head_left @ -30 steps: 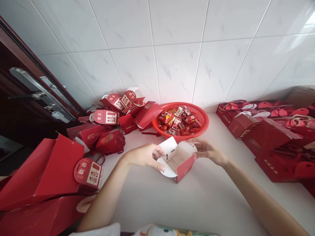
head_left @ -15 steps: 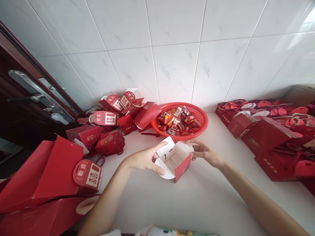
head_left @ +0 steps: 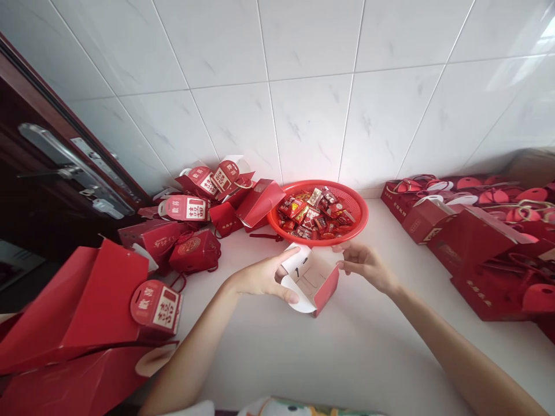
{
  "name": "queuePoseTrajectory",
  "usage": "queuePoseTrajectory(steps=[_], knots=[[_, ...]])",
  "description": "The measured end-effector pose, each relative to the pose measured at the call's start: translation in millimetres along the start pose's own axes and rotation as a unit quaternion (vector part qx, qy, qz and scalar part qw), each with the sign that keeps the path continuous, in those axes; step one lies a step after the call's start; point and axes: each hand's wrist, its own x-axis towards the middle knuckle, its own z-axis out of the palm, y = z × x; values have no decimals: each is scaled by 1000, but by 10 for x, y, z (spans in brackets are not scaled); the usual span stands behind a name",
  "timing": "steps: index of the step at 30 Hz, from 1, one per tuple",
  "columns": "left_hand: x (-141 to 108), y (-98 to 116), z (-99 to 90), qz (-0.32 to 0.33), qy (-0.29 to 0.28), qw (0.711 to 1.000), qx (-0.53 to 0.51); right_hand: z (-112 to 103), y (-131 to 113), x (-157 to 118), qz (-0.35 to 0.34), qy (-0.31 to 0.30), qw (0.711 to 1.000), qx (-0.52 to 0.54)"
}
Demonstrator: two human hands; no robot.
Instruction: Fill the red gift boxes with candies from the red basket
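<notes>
An unfolded red box (head_left: 326, 290) with a white inside stands open at the top on the white tabletop, in the middle of the view. It looks empty inside. My left hand (head_left: 277, 279) grips its left side, thumb on the rounded white flap and fingers behind. At the right rear edge, my right hand (head_left: 358, 265) pinches the other flap between thumb and fingers. Just behind the box is a red plastic basket (head_left: 358, 216) holding wrapped sweets (head_left: 313, 216).
Red boxes (head_left: 195, 251) and a larger red carton (head_left: 91, 306) crowd the left side. On the right are red cartons (head_left: 472, 231) full of folded boxes with cords. A tiled wall (head_left: 307, 127) rises behind, with a door handle (head_left: 65, 167) at the left.
The box has tipped and shifted slightly right with my left hand. My right hand has moved a little along the right flap, its fingers closer together.
</notes>
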Motion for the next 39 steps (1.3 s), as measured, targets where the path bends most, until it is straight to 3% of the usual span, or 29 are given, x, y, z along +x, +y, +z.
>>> queuePoseTrajectory(steps=[6,8,11,15,17,21,28,35,39], knots=[[9,213,10,-91,-22,996,16,-177,-275,19,-47,39,997,-57],[17,309,-23,-87,-10,996,30,-224,-384,80,-80,67,994,-45],[100,425,-140,-31,45,996,77,-271,-480,254,-125,96,987,-13],[415,488,-411,29,141,973,178,-291,-432,630,-126,135,983,0],[638,488,-554,4,174,948,265,-275,-373,836,-110,163,980,-7],[1072,478,-726,-77,152,905,389,-208,-296,1137,-101,165,981,-17],[1487,456,-607,-183,100,855,474,-249,-244,1202,-85,143,986,1],[1520,418,-482,-219,130,813,523,-287,-200,1201,-75,162,983,33],[1551,412,-511,-213,107,818,523,-279,-213,1193,-81,176,980,45]])
